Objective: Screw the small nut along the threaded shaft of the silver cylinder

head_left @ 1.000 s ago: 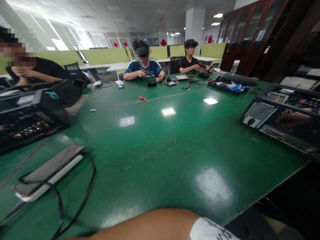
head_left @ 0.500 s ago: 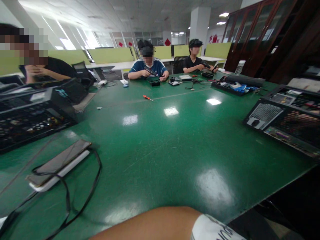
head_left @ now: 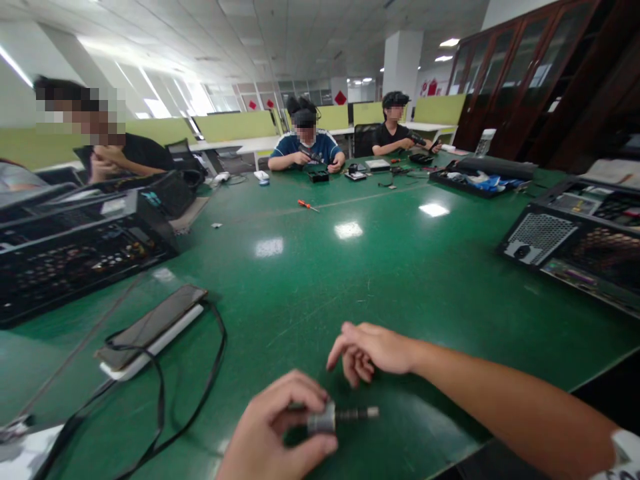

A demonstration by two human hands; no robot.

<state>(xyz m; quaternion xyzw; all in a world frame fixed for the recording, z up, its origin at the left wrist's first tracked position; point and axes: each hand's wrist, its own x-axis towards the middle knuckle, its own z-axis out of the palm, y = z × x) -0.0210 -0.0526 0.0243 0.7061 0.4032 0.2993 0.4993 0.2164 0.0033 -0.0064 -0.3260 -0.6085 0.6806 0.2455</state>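
Low in the view, my left hand (head_left: 280,427) grips a small grey metal cylinder (head_left: 323,420) between thumb and fingers. A thin dark shaft (head_left: 353,414) with a pale tip sticks out of it to the right; it looks like a small motor, though blur hides the detail. My right hand (head_left: 373,350) is above and to the right of the shaft, apart from it. Its fingers are loosely bent and spread, with nothing in them. Both hands are over the green tabletop (head_left: 240,313).
A phone (head_left: 160,320) lies on a white block with a black cable at left. Open computer cases (head_left: 75,253) stand at left and right. An orange screwdriver (head_left: 306,205) lies farther back. Several people sit around the table, one a seated person (head_left: 307,143) opposite.
Both hands have come into view, the left one holding the grey cylinder. Only a forearm showed at the bottom before. The camera has tilted up slightly and turned left.
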